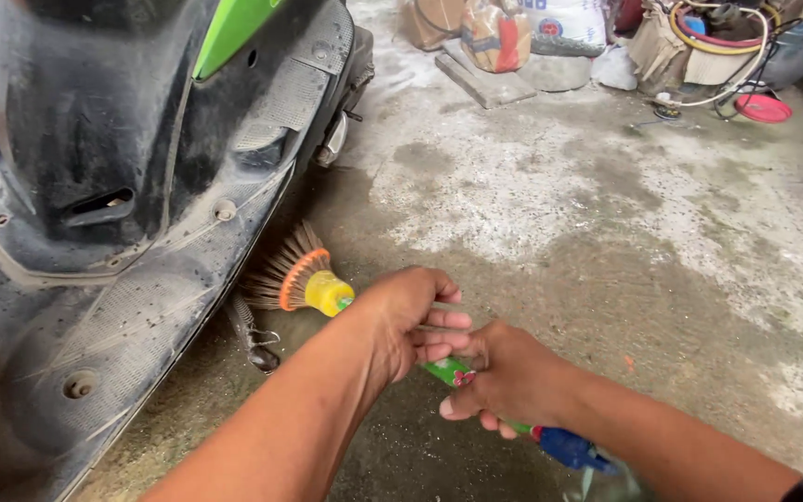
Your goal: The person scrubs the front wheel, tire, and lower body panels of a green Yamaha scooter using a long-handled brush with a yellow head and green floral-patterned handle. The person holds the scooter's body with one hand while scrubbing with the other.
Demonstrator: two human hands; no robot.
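Basically both hands are on one broom, low over the concrete floor beside a scooter. Left hand is closed around the green handle just behind the yellow collar, fingers wrapped over the top. Right hand is closed on the same handle further back, touching the left hand's fingertips, thumb underneath. Broom runs diagonally: blue end cap near the bottom edge, fanned bristle head pointing up-left and pressed in against the scooter's lower edge. Bristles are thin, stiff, tan strands, splayed from an orange ring, then the yellow plastic collar, then the glossy green shaft. Scooter fills the left side and blocks the view of where the bristle tips end. Its body is dusty black plastic with ribbed footboard panels, several round fastener holes, and one bright green panel at the top. A metal stand spring hangs below the footboard, just beside the bristles. Floor is rough, mottled concrete, darker and damp-looking near the scooter, paler further out. Far clutter, well apart from the hands: one flat slab, a few sacks, coiled hoses, one red lid. Count: two hands, one broom, one scooter.
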